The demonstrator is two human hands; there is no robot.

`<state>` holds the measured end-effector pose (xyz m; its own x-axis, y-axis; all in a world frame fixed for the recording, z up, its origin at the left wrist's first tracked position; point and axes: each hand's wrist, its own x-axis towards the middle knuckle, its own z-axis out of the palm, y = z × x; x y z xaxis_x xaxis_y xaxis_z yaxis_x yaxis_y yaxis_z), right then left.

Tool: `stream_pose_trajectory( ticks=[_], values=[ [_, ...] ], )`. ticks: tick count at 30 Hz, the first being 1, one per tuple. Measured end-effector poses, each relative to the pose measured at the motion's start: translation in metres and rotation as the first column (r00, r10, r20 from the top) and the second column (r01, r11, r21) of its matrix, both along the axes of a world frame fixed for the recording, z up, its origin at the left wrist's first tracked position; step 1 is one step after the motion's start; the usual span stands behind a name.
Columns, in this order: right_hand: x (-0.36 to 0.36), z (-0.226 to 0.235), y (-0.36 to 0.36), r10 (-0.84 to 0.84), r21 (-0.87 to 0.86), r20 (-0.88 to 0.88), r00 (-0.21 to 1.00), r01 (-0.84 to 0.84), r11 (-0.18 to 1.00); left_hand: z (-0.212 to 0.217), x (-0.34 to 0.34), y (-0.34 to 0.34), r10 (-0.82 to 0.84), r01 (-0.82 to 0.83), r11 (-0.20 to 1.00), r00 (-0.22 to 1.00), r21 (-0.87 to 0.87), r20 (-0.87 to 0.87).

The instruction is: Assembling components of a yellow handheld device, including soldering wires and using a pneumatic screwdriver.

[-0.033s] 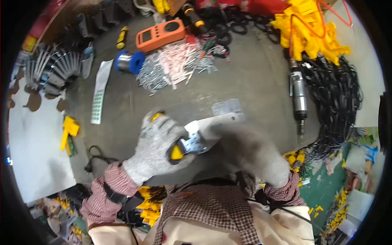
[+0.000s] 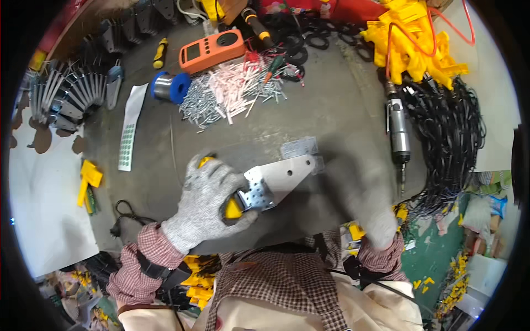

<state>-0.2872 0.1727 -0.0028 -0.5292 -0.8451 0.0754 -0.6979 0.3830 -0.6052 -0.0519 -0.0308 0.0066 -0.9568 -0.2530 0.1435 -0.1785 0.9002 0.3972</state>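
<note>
My left hand (image 2: 212, 201), in a grey knit glove, is closed around a yellow-and-black tool handle (image 2: 233, 208). From that handle a perforated silvery metal bracket (image 2: 257, 189) sticks out to the right. It joins a flat, tapered grey metal plate (image 2: 291, 173) with holes in it. My right hand (image 2: 359, 187), also gloved, is smeared by motion just right of the plate's narrow end, its fingers unreadable. A small clear printed packet (image 2: 298, 147) lies behind the plate, partly covered by its tip.
Loose screws and pale pink sleeves (image 2: 232, 91) lie beyond my hands, near an orange multimeter (image 2: 212, 51) and a solder spool (image 2: 171, 87). A sticker strip (image 2: 132, 129) lies left. An air screwdriver (image 2: 398, 127), black cables (image 2: 450, 132) and yellow shells (image 2: 414, 44) are right.
My right hand has moved right, away from the metal plate, uncovering its tapered end and holes. My left hand keeps its hold on the tool handle. The whole view has shifted slightly.
</note>
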Motion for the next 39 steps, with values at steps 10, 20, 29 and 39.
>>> stream_pose_trajectory(
  ticks=[10, 20, 29, 39],
  values=[
    [-0.078, 0.003, 0.004, -0.073, -0.432, 0.784, 0.616, 0.627, 0.649, -0.002, -0.030, -0.007, 0.049, -0.044, 0.998, 0.993, 0.046, -0.110],
    [-0.001, -0.040, -0.064, 0.679, -0.258, 0.691, -0.247, 0.794, 0.551, -0.003, -0.032, -0.007, 0.060, -0.057, 0.997, 0.996, 0.059, -0.059],
    [0.001, -0.034, -0.063, 0.648, -0.172, 0.705, -0.287, 0.817, 0.550, 0.000, -0.033, -0.011, 0.004, -0.003, 0.999, 1.000, 0.054, -0.022],
    [0.004, -0.031, -0.061, 0.577, -0.174, 0.774, -0.260, 0.789, 0.589, -0.001, -0.033, -0.011, 0.014, -0.013, 0.997, 1.000, 0.079, -0.010]
  ],
)
